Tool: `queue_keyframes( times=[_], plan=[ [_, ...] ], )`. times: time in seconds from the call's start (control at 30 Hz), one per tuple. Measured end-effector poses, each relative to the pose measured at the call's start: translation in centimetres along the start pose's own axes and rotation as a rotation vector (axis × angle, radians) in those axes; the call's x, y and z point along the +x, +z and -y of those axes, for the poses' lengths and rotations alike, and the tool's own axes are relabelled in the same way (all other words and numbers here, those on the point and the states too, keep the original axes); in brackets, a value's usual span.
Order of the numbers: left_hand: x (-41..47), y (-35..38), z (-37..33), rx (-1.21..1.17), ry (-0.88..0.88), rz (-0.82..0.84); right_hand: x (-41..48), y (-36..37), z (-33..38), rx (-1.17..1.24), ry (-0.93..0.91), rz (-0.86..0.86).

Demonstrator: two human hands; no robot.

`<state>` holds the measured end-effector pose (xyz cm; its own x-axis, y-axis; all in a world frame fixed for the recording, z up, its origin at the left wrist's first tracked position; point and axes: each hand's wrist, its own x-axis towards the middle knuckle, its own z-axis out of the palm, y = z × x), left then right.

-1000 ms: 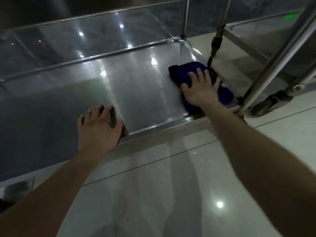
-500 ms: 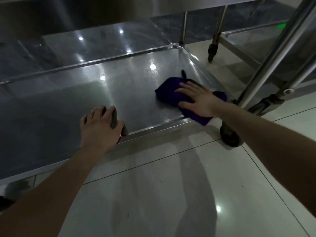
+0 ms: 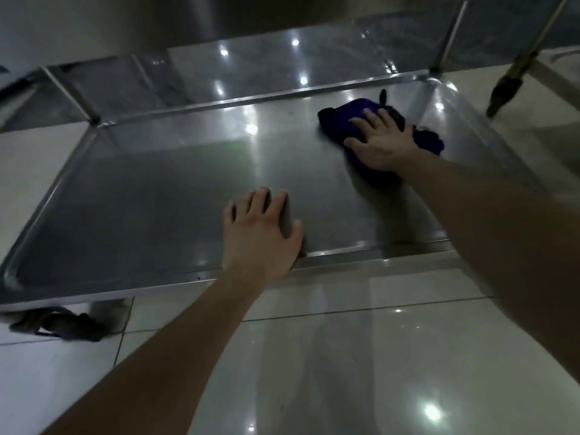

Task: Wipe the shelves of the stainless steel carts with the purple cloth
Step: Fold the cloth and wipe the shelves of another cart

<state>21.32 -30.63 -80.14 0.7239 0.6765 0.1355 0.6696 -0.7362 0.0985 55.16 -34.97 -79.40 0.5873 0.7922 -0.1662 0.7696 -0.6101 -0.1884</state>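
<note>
Purple cloth (image 3: pixel 353 114) slid farther back under apparently flat right hand (image 3: pixel 381 142).

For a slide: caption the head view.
Right hand presses purple cloth on the cart shelf; left hand rests on its front rim.

Steel cart shelf (image 3: pixel 157 208) with raised rim, purple cloth (image 3: pixel 357 105) bunched near its far right corner
</note>
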Motion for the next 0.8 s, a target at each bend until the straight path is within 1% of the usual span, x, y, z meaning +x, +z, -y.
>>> queue_keyframes(
  times=[0.1, 0.17, 0.3, 0.33, 0.4, 0.43, 0.47, 0.53, 0.57, 0.63, 0.7, 0.77, 0.8],
  plan=[
    [-0.3, -0.2, -0.1, -0.008, -0.004, 0.003, -1.7, 1.0, 4.5, 0.001, -0.149, 0.016],
    [-0.5, -0.5, -0.2, -0.086, -0.049, -0.025, -4.0, 1.9, 6.1, 0.000, -0.205, 0.004],
    [-1.6, -1.3, -0.5, -0.165, -0.104, -0.204, -10.0, 3.9, 7.1, -0.024, -0.306, -0.013],
    [-1.9, -1.7, -0.5, -0.226, -0.104, -0.222, -11.4, 4.3, 7.0, -0.034, -0.341, -0.020],
    [-2.1, -2.7, -0.3, -0.455, -0.083, -0.220, -13.6, 4.5, 6.3, -0.026, -0.399, -0.014],
    [-2.3, -3.2, 0.2, -0.526, -0.056, -0.206, -14.2, 4.3, 5.9, -0.015, -0.420, 0.001],
    [-2.4, -3.6, 1.1, -0.521, -0.014, -0.196, -14.7, 4.1, 5.6, -0.010, -0.436, 0.012],
    [-2.7, -3.9, 4.2, -0.338, 0.058, -0.190, -15.1, 3.6, 5.1, -0.017, -0.449, 0.016],
    [-2.9, -4.1, 6.4, -0.234, 0.058, -0.187, -15.1, 3.6, 5.0, -0.020, -0.448, 0.014],
    [-3.4, -4.5, 11.3, -0.095, -0.033, -0.146, -14.7, 3.7, 5.0, -0.012, -0.431, 0.005],
    [-4.4, -4.5, 15.6, -0.009, -0.133, -0.058, -13.9, 3.9, 5.0, -0.002, -0.415, -0.007],
    [-5.2, -4.1, 17.8, 0.002, -0.162, 0.003, -12.0, 3.8, 5.4, -0.007, -0.393, -0.022],
    [-5.3, -3.8, 18.2, -0.003, -0.165, 0.008, -10.7, 3.6, 5.8, -0.007, -0.375, -0.024]
  ],
)
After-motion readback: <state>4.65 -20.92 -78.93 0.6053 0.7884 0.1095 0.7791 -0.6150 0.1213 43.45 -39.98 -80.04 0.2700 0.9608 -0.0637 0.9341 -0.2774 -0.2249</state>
